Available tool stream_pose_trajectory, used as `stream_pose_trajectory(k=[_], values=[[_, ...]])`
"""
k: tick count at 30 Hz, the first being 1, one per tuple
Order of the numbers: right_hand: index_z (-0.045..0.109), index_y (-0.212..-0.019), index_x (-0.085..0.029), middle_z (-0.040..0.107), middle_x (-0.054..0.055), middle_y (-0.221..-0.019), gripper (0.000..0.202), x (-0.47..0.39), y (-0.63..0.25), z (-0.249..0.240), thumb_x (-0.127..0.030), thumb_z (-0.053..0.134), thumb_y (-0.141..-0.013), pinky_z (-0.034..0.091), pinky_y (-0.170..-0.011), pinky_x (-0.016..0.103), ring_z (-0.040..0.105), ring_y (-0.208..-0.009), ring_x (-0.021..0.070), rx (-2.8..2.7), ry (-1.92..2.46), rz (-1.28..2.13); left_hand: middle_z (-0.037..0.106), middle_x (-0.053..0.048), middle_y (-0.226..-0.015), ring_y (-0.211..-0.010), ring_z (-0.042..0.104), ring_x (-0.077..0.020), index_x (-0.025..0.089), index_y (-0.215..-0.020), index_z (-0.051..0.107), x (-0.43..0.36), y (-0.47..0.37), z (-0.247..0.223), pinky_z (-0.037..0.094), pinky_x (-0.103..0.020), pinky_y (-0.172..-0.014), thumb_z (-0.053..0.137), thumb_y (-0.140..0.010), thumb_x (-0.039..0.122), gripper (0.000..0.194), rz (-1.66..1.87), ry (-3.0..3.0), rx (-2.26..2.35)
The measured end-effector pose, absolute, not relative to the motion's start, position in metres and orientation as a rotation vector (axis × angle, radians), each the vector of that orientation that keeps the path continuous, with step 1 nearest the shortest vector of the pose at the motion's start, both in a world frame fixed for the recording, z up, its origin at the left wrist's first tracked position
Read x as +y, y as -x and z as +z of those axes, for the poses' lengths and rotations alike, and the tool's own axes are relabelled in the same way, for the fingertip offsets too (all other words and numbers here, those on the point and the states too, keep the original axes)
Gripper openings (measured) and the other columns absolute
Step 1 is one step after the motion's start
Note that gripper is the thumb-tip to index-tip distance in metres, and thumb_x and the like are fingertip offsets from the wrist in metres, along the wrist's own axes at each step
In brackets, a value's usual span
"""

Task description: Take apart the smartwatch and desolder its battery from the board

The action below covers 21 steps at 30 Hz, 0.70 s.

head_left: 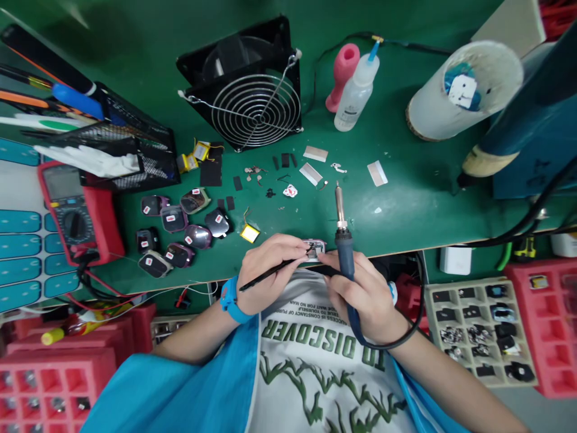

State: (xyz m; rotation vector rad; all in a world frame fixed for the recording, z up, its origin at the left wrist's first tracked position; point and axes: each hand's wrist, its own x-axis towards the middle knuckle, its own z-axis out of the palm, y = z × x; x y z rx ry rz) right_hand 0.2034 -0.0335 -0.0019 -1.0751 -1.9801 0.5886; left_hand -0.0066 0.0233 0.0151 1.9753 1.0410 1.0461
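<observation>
My left hand (273,264) is closed around slim black tweezers (265,276), their tip over a small opened electronic device (314,250) at the bench's front edge. In my right hand (363,291) is a soldering iron (345,252), its metal tip pointing away from me over the bench, clear of the device. Fingers of both hands touch the device's sides and hide parts of it. Beyond my left hand lies a small yellow-edged battery (249,233) with thin wires. Several small rounded device housings (198,236) with red-marked stickers lie further left.
A black fan (256,108) stands at the back, with a dropper bottle (356,96) to its right. A red multimeter (74,210) and a mesh pen holder (153,150) are at left. The iron's cable (422,300) loops round my right forearm. Parts trays (480,331) sit below right.
</observation>
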Motion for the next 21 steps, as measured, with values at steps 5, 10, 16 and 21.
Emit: stream_pose_trajectory(k=[5,10,16,21], values=[[0.059,-0.092,-0.019,0.067,0.014,-0.127,0.022,-0.0335,-0.2042,-0.0019,0.003,0.060,-0.086,0.058,-0.097,0.045,0.064,-0.115,0.0272,-1.975,1.061,0.603,0.075,-0.005,-0.102,-0.097,0.073,-0.0122,0.016,-0.100,0.066,0.0246,0.0076,0.0152,0.059,-0.021,-0.085,0.072,-0.093,0.009,0.012,1.010,-1.989,1.051],[0.059,-0.093,-0.018,0.067,0.015,-0.127,0.023,-0.0334,-0.2042,-0.0019,0.004,0.060,-0.085,0.058,-0.098,0.046,0.063,-0.116,0.0276,-1.976,1.055,0.615,0.075,-0.005,-0.103,-0.098,0.073,-0.0121,0.017,-0.101,0.065,0.0255,0.0071,0.0165,0.059,-0.021,-0.085,0.071,-0.094,0.010,0.011,0.983,-1.998,1.062],[0.059,-0.093,-0.019,0.068,0.015,-0.127,0.023,-0.0330,-0.2045,-0.0020,0.003,0.061,-0.085,0.058,-0.097,0.046,0.064,-0.116,0.0273,-1.977,1.059,0.600,0.075,-0.005,-0.102,-0.097,0.073,-0.0113,0.016,-0.102,0.065,0.0250,0.0060,0.0164,0.059,-0.019,-0.085,0.071,-0.094,0.011,0.011,0.980,-2.019,1.064],[0.060,-0.096,-0.021,0.069,0.012,-0.126,0.022,-0.0340,-0.2028,-0.0033,-0.001,0.058,-0.089,0.060,-0.096,0.046,0.065,-0.117,0.0263,-1.987,1.095,0.598,0.076,-0.004,-0.102,-0.095,0.074,-0.0126,0.017,-0.100,0.065,0.0232,0.0056,0.0160,0.060,-0.021,-0.083,0.072,-0.093,0.009,0.013,1.017,-2.011,1.072]])
